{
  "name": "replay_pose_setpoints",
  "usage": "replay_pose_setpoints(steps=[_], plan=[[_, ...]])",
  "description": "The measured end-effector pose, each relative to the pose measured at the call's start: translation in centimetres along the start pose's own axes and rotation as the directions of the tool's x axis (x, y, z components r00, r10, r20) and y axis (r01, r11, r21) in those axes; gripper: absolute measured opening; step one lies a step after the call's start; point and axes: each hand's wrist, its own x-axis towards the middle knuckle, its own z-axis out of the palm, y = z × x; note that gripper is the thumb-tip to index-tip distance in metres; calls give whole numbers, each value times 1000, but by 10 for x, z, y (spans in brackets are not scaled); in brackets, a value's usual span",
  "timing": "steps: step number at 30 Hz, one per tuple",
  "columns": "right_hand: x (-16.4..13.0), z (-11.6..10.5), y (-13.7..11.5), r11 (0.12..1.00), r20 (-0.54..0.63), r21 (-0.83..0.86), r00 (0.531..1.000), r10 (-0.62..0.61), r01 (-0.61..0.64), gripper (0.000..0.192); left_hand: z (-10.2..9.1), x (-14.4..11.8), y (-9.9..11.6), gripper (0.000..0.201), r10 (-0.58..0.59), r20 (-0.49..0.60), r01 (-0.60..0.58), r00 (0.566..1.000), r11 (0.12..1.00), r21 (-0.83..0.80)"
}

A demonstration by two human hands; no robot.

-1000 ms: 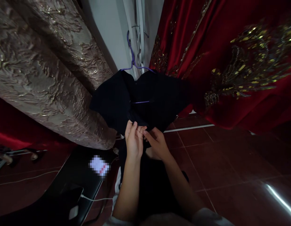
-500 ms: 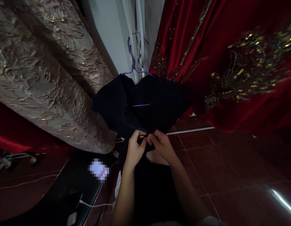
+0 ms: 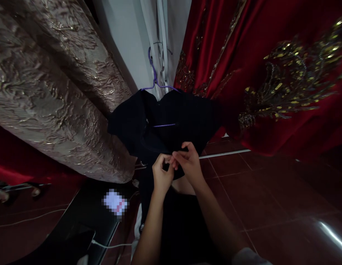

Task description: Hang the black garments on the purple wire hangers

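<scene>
Both hands, left hand (image 3: 161,175) and right hand (image 3: 189,162), pinch the front of the dark garment (image 3: 171,123) on its purple hanger (image 3: 155,77), probably fastening it; keep the edges aligned and taut

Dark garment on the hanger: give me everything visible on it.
The dark garment looks black or deep navy, of soft matte cloth; little detail shows in the dim light. It hangs on a purple hanger, whose hook rises above it and whose bar shows through the open front. It spreads wide at the top and hangs between a gold brocade fabric and a red embroidered fabric. The left hand and right hand pinch its lower front edge together.
</scene>
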Motion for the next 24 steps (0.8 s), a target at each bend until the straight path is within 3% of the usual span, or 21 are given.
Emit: replay_pose_setpoints(steps=[3, 6, 10, 12, 15, 17, 18, 20, 22, 24], plan=[[18, 11, -21, 991, -65, 44, 990, -122, 125, 44, 10, 1, -19, 5, -18, -59, 19, 998, 1000, 18], [44, 25, -50, 951, -122, 26, 945, -304, 309, 43, 19, -1, -43, 7, -61, -80, 68, 995, 994, 82], [77, 44, -80, 893, -58, -21, 891, -450, 450, 42, 20, 0, -52, 8, -89, -61, 94, 994, 992, 87], [84, 50, -87, 873, -13, -24, 873, -487, 487, 40, 12, 6, -37, 7, -112, 49, 108, 992, 991, 78], [85, 51, -92, 838, 22, 6, 838, -546, 546, 34, -6, 27, 6, 4, -60, 219, 51, 974, 998, 47], [82, 47, -94, 841, 50, -3, 840, -541, 541, 31, -17, 50, 42, 9, 109, 85, -111, 990, 994, 17], [80, 46, -96, 854, 64, -24, 853, -518, 520, 29, -21, 63, 60, 11, 222, -15, -222, 975, 975, 21], [77, 43, -99, 882, 75, -81, 885, -460, 465, 25, -25, 89, 92, 23, 412, -82, -402, 908, 908, 115], [75, 42, -101, 890, 65, -122, 899, -434, 439, 22, -25, 113, 114, 25, 530, 1, -515, 848, 823, 238], [74, 41, -101, 883, 56, -148, 895, -443, 446, 23, -25, 129, 125, 22, 577, 128, -583, 806, 741, 334]])
